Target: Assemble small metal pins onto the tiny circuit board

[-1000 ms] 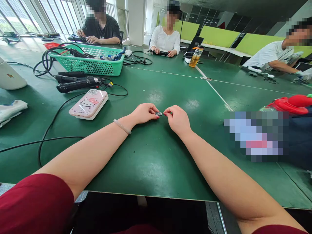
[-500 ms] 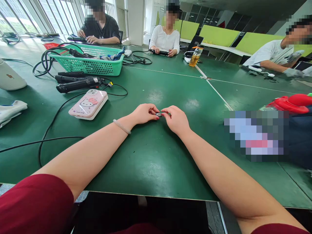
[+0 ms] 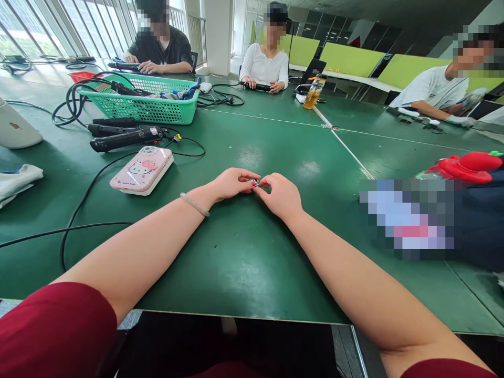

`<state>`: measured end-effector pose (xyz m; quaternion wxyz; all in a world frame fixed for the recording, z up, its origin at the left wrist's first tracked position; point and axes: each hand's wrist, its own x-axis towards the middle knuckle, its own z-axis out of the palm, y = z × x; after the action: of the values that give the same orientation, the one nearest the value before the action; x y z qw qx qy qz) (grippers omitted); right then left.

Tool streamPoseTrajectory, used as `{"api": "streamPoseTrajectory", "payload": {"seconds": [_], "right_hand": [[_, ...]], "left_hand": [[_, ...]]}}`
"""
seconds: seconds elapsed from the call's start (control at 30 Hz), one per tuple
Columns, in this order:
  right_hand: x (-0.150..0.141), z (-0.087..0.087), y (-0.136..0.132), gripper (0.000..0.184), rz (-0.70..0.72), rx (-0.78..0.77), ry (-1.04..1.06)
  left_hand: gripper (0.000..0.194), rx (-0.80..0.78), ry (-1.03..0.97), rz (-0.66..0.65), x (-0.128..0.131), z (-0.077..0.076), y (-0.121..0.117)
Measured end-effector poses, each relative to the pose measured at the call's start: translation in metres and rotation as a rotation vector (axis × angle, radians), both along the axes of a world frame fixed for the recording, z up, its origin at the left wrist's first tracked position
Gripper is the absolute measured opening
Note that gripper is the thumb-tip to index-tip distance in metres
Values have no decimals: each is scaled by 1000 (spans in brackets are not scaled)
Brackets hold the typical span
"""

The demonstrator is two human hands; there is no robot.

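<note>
In the head view, my left hand (image 3: 231, 183) pinches a small black-and-silver piece (image 3: 255, 183) between thumb and fingers, just above the green table (image 3: 244, 268). It may be a tiny circuit board, but it is too small to make out. My right hand (image 3: 282, 195) is closed in a pinch at the right end of the same piece, fingertips close against those of my left hand. Fingers cover most of the piece. Left of my hands lies a pink-and-white cartoon cat case (image 3: 142, 170).
A green basket (image 3: 145, 107) with cables and tools stands at the back left, black handheld devices (image 3: 125, 138) before it. A black cable (image 3: 81, 210) crosses the left side. A bottle (image 3: 314, 93) stands farther back, a red object (image 3: 466, 167) at right. Three people sit around the table.
My right hand has moved left, closing the small gap to the piece in my left hand, and the fingertips now nearly meet. The view has shifted slightly. At right, the co-worker's gloved hands have moved.
</note>
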<state>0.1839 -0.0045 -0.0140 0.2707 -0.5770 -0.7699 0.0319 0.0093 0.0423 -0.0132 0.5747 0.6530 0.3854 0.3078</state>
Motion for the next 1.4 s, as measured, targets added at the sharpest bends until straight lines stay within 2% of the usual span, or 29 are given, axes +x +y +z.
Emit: {"api": "streamPoseTrajectory", "payload": {"seconds": [0.13,0.27,0.33,0.4,0.47,0.57,0.67,0.83,1.07,1.23,1.4], "right_hand": [[-5,-1,-1,18,31,6,-46],[-3,-2,2,13,36,-12,-16],[2,-2,3,12,22,-29,16],[6,0,4,11,0,-50,46],[10,1,4,10,-20,-74,70],[13,2,4,12,-36,-120,99],[14,1,5,13,-47,-148,104],[14,-1,6,15,-34,-143,81],[13,-2,6,17,-42,-140,70],[12,-2,6,18,-39,-138,82],[14,-2,6,18,-23,-140,96]], "left_hand": [[29,-94,-113,-17,5,0,-3],[29,17,10,108,1,-1,3],[31,186,178,234,-10,1,11],[30,392,429,394,-28,5,19],[29,500,693,568,-48,9,27],[33,450,982,749,-73,16,34],[35,396,1101,798,-81,21,32],[29,385,1120,814,-77,26,28],[26,385,1094,841,-80,18,36],[26,440,949,851,-85,12,42],[27,335,758,794,-89,8,47]]}}
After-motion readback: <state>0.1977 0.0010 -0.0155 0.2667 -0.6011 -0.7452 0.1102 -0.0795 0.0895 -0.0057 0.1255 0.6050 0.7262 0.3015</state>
